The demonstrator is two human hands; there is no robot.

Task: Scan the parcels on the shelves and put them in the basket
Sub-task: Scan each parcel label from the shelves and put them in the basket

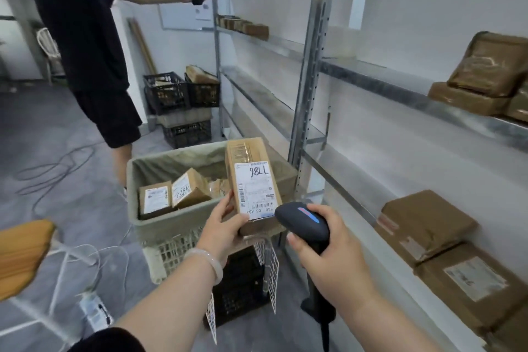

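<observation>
My left hand grips the near end of a long brown cardboard parcel with a white label, held above the basket. My right hand grips a black handheld scanner, its head just beside the parcel's label end. The basket, lined with a pale bag, stands on crates below and holds several brown parcels. More brown parcels lie on the metal shelves to the right, on the lower shelf and the upper shelf.
Another person in black stands at the left, reaching with a parcel to a high shelf. Black crates with parcels are stacked by the far wall. Cables run across the grey floor. A shelf upright rises beside the basket.
</observation>
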